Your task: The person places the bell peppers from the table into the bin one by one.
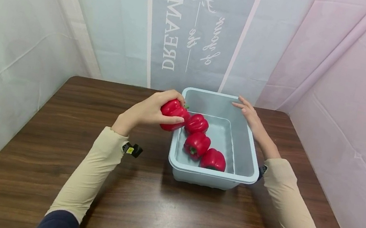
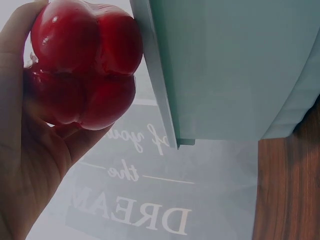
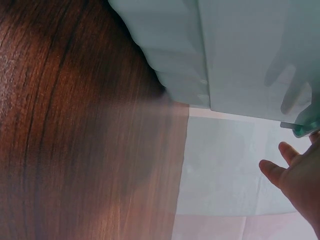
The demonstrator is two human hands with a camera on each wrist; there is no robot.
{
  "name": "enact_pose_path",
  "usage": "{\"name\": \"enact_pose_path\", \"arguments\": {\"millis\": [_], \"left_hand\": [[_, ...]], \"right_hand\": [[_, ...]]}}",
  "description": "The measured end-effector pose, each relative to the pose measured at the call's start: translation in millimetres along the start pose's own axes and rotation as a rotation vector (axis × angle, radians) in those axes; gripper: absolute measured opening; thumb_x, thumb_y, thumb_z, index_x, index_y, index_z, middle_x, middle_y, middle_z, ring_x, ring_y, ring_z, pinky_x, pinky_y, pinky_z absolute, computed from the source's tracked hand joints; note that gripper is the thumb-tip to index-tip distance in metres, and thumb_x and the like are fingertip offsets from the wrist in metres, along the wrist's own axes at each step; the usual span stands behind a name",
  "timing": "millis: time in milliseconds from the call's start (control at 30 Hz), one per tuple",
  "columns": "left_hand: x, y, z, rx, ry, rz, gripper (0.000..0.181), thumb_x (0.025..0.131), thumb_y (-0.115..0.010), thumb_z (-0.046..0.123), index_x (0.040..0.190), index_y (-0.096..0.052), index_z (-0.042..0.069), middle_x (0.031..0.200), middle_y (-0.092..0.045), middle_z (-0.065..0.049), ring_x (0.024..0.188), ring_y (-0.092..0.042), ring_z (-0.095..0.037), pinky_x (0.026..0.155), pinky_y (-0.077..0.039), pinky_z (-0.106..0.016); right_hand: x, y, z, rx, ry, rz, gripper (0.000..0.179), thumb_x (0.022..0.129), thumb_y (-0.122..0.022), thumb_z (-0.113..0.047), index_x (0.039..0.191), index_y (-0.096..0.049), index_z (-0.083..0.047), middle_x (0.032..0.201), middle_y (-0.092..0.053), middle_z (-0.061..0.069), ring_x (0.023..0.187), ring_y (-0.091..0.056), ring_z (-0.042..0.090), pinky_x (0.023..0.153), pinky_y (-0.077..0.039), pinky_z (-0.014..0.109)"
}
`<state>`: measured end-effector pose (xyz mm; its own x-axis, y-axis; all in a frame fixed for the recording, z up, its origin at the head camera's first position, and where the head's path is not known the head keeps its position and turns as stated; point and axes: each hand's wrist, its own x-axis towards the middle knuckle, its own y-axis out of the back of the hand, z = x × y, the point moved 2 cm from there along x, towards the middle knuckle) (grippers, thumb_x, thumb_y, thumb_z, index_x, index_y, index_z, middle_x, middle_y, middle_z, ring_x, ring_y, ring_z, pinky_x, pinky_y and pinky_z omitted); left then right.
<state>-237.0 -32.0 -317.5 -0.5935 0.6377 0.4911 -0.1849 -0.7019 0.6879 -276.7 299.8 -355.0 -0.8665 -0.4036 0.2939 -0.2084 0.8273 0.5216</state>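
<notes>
A glossy red bell pepper [image 1: 171,109] is gripped in my left hand [image 1: 149,110], thumb on the near side and fingers over the top. It is up at the left rim of a light blue plastic tub [image 1: 213,173], and the left wrist view has the pepper [image 2: 85,65] right beside the tub's wall [image 2: 230,65]. Inside the tub lie three more red peppers: one by the left wall [image 1: 197,124], one stem toward me [image 1: 197,144], one near the front [image 1: 213,159]. My right hand [image 1: 252,119] is at the tub's far right rim, fingers extended.
The tub stands on a dark brown wooden table [image 1: 124,205], toward its back edge. Behind hangs a pale blue cloth [image 1: 196,31] with white lettering. White sheeting [image 1: 10,40] lines the left side, and pinkish-white sheeting [image 1: 360,119] the right.
</notes>
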Motion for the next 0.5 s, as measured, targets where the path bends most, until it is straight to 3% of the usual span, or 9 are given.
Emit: {"name": "enact_pose_path", "arguments": {"millis": [500], "left_hand": [[10.1,5.7,-3.3,-0.002,-0.001,-0.013,0.038,0.076,-0.074,0.032,0.107,-0.054,0.021,0.103,-0.055,0.008,0.09,-0.054,-0.009,0.068,-0.053,-0.026]], "right_hand": [[7.7,0.4,-1.1,0.009,-0.014,-0.002,0.043,0.097,-0.029,-0.011,0.135,-0.04,0.006,0.153,-0.011,0.016,0.141,-0.005,0.033,0.103,-0.016,0.067]]}}
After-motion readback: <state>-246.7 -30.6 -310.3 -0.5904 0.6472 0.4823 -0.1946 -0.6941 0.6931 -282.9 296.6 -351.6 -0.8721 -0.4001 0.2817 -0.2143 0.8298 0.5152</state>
